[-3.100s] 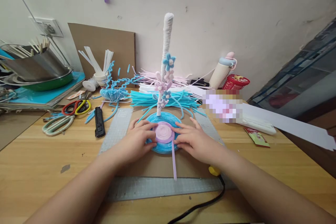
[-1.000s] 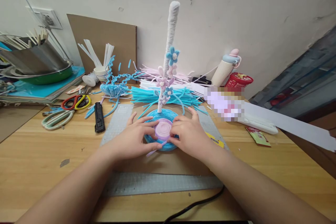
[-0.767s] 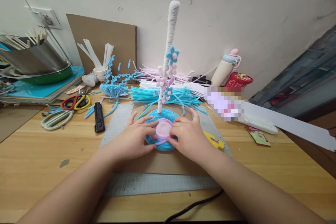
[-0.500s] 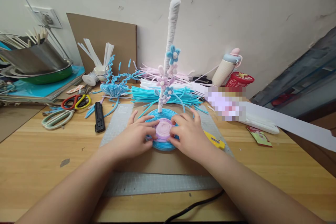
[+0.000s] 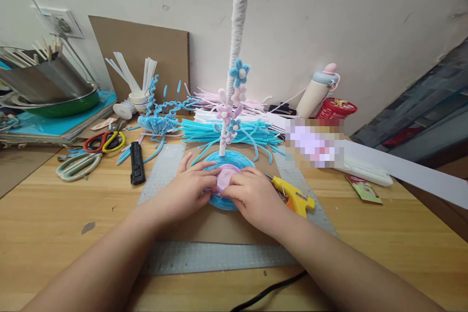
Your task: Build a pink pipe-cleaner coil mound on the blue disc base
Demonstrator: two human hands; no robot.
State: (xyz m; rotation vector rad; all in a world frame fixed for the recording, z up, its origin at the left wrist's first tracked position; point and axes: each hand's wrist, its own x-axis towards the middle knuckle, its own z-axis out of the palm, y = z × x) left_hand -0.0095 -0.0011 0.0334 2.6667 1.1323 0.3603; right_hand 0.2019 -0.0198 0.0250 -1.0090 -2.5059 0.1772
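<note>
A pale purple coiled disc (image 5: 227,175) lies on a larger blue coiled base (image 5: 237,158). From the base's back edge rises a white wrapped stem (image 5: 237,29) bearing blue and pink fuzzy flowers (image 5: 240,72). My left hand (image 5: 193,183) is at the disc's left side, its fingers apart and the fingertips touching the rim. Bent over the disc's right side is my right hand (image 5: 252,192), fingers curled together on the edge; its fingertips are partly hidden. A yellow glue gun (image 5: 294,194) lies just right of my right hand.
Blue fuzzy sticks (image 5: 226,132) lie behind the base. Scissors (image 5: 104,142) and a black cutter (image 5: 137,163) are at left, beside a grey cutting mat (image 5: 161,170). At right stand a bottle (image 5: 316,92) and a red tub (image 5: 336,111). A black cable (image 5: 270,290) crosses the front.
My right hand has moved left over the purple disc, and its fingers have drawn together. More of the yellow glue gun shows. The view has shifted slightly.
</note>
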